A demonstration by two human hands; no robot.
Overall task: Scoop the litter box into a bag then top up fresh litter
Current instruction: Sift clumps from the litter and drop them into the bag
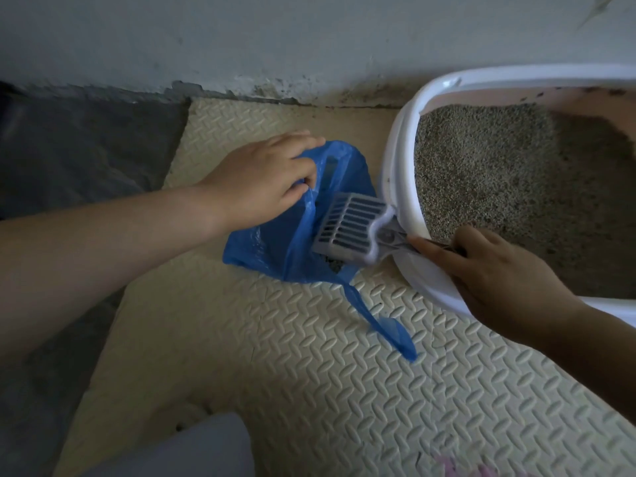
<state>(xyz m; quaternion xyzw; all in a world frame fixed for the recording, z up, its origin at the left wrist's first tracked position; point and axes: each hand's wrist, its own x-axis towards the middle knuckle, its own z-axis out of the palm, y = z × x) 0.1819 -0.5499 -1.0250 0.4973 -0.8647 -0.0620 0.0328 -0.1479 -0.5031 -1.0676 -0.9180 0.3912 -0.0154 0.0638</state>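
Note:
A blue plastic bag (pixel 275 242) lies on the floor mat, just left of the white litter box (pixel 395 160). My left hand (pixel 265 180) pinches the bag's upper edge and holds its mouth open. My right hand (pixel 488 270) grips the handle of a grey slotted scoop (pixel 347 228) over the box's near rim. The scoop's head is turned over above the bag's opening. A little grey litter shows inside the bag. Grey-beige litter (pixel 499 177) fills the box, with a dug hollow at its right.
A cream foam mat (pixel 309 373) with a tread pattern covers the floor under the bag and box. Dark bare floor (pixel 69 160) lies to the left. A grey-blue wall (pixel 275 39) with a crumbling base runs behind. One bag handle (pixel 385 332) trails toward me.

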